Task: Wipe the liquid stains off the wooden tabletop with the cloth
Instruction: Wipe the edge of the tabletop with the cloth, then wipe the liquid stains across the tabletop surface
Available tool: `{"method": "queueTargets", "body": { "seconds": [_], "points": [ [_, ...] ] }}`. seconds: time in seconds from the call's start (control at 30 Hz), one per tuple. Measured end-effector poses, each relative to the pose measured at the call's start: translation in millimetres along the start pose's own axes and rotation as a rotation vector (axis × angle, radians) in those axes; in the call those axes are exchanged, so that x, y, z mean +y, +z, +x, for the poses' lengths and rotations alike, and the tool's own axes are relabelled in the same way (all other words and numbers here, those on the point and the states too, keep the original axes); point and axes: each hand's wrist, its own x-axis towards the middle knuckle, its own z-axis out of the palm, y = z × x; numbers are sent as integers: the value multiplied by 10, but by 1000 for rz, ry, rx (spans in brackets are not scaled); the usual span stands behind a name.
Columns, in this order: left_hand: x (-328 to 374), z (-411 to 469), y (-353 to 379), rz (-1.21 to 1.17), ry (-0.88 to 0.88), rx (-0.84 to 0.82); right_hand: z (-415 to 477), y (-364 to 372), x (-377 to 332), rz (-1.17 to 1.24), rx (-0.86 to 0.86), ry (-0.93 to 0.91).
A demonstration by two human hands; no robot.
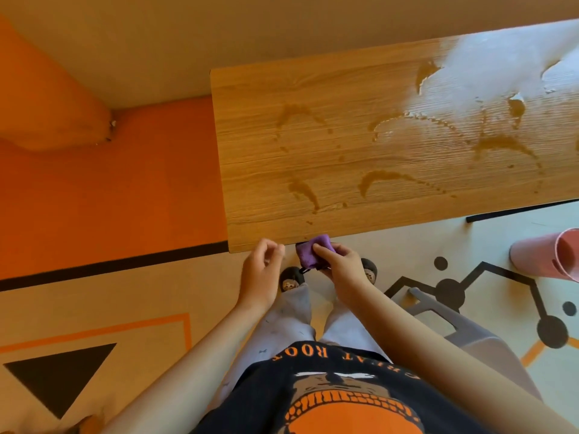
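At the near edge of the table point(250, 151), just off its lip, the right hand point(343, 269) grips a small purple cloth point(308, 256), its fingers point(324, 250) curled over the bunched fabric. The left hand point(261, 267) hovers just beside it at the same edge, its fingers loosely curled and holding nothing. The cloth is not yet on the wood.

The cloth looks soft, light and limp, a fine-napped fabric wadded into a lump. It should fold to any shape and soak up liquid readily. It would likely work better spread flat under the palm, fingers pressing across its top, than held as a ball.

The table is a long rectangular board with square corners and a wood-grain face ridged in fine lines. Brownish stains point(385, 180) lie over it as curved streaks and scattered drops, from near the front edge to the far side, where glare whitens the surface. The liquid should lift easily, though the grain ridges may hold some. Off the table's near edge, to the right, a pink cup point(545, 255) lies tipped on its side.
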Motion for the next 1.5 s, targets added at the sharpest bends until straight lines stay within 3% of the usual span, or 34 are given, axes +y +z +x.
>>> {"method": "queueTargets", "body": {
  "seconds": [0.07,0.13,0.3,0.47,0.6,0.7,0.8,0.87,0.97,1.17,1.33,1.5],
  "points": [
    [-37,-36,126,-158,-353,-225,10,6,-49,-22,-17,26],
    [-58,-54,228,-341,-507,-326,24,-2,-92,-55,-45,30],
    [99,-59,449,-800,-496,-278,12,-28,-113,-238,-69,-44],
    [168,-67,581,-917,-524,-135,34,-130,-292,-459,-215,-86],
    [111,-28,576,-902,-539,83,58,-334,-597,-749,-303,-157],
    [97,-58,643,-972,-591,225,99,-452,-763,-891,-241,-421],
    [153,-86,708,-1078,-617,348,201,-416,-837,-1095,-207,-801],
    [183,-80,761,-1119,-597,420,279,-264,-864,-1237,-257,-1041],
    [273,-53,895,-1081,-556,453,393,76,-851,-1378,-400,-1253],
    [214,-32,1041,-983,-525,438,563,433,-766,-1646,-585,-1272],
    [-103,37,545,-1061,-502,657,525,504,-726,-1686,-541,-1316],
    [-208,53,458,-948,-452,627,523,452,-613,-1742,-486,-1335]
  ]
}}
